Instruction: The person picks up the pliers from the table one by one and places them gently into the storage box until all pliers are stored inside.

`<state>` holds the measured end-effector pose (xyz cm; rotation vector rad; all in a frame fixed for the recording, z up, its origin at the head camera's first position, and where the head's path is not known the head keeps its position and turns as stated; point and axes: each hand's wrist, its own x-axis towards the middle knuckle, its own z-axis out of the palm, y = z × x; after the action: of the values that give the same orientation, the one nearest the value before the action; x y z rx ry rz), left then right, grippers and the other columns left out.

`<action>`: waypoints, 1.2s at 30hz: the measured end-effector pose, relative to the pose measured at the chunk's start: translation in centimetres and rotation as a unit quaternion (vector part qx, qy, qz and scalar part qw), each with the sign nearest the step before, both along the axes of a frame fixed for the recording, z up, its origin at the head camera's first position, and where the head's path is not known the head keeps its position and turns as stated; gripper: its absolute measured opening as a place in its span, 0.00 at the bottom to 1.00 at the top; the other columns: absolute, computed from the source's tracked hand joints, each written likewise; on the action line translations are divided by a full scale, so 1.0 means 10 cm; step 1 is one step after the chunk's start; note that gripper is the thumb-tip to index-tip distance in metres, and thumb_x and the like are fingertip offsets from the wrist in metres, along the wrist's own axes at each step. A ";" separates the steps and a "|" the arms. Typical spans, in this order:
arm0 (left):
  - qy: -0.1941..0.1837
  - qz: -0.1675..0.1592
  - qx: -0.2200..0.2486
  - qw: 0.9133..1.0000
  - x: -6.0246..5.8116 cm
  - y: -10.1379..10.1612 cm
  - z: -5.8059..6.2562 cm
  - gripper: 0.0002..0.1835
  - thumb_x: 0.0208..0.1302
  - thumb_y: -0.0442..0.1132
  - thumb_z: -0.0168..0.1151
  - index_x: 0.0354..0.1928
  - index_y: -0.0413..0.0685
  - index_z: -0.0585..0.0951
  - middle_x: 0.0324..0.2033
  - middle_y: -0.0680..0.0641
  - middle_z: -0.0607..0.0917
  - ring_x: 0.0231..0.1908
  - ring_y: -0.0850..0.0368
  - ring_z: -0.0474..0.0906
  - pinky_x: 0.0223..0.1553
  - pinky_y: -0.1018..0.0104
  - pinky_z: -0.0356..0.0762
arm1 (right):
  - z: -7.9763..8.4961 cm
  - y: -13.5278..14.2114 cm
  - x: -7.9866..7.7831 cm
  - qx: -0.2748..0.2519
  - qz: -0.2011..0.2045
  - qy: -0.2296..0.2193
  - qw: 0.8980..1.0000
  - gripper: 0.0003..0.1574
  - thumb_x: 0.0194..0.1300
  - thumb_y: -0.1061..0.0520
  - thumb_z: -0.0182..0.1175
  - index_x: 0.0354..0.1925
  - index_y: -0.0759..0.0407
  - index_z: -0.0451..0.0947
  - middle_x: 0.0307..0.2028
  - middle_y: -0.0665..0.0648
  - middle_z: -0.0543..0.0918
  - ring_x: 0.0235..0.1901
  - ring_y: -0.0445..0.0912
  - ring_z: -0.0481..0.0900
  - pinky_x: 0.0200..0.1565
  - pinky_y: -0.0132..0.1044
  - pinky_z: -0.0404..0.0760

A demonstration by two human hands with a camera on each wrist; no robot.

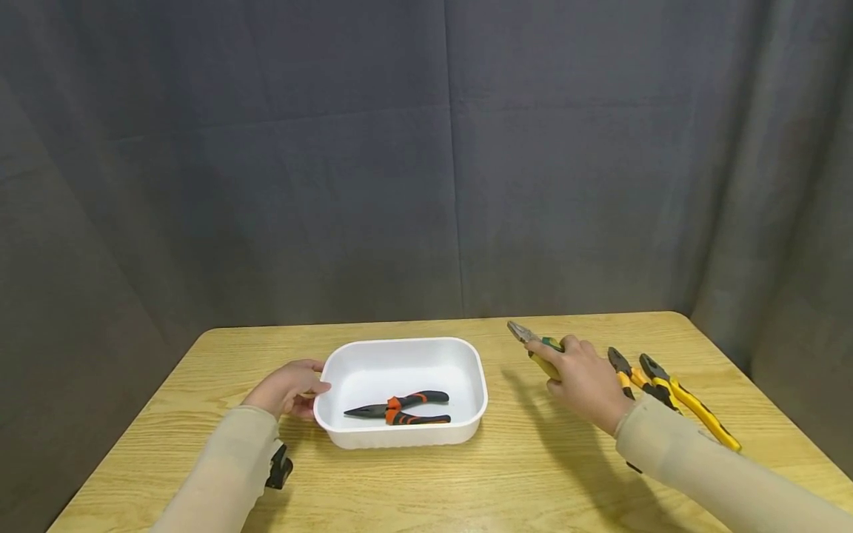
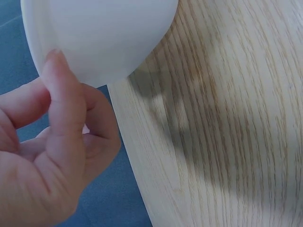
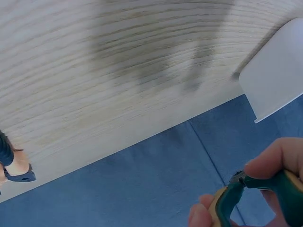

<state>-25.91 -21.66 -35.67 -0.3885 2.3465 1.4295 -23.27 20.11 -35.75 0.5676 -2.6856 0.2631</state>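
My left hand (image 1: pixel 288 388) pinches the left rim of a white plastic tray (image 1: pixel 400 437), thumb on top and fingers below, as the left wrist view also shows. Inside the tray lies a pair of long-nose pliers (image 1: pixel 400 409) with black and orange handles, its tip toward the left. To the right of the tray, my right hand (image 1: pixel 589 381) grips a pair of combination pliers (image 1: pixel 548 363) with green and yellow handles, raised over the table. Their metal head points up and left. In the right wrist view the green handles (image 3: pixel 229 201) are spread apart between thumb and fingers.
Beyond my right forearm lie two more pairs of pliers, one with orange-and-black handles (image 1: pixel 637 376) and one with yellow-and-black handles (image 1: pixel 700 407). Everything stands on a light wooden table (image 1: pixel 426 488), and a dark grey curtain (image 1: pixel 400 185) hangs behind it.
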 end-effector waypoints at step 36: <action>-0.003 0.000 -0.009 1.000 -0.01 0.01 0.00 0.25 0.70 0.29 0.53 0.66 0.33 0.62 0.36 0.38 0.76 0.25 0.54 0.73 0.23 0.73 0.79 | 0.13 -0.37 -0.06 0.020 0.060 0.023 0.998 0.36 0.50 0.68 0.64 0.59 0.50 0.77 0.33 0.62 0.73 0.26 0.49 0.68 0.18 0.36 0.68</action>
<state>-26.04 -21.55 -35.66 -0.3974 2.3557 1.4068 -23.87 16.41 -34.47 0.7402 -2.6222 0.2262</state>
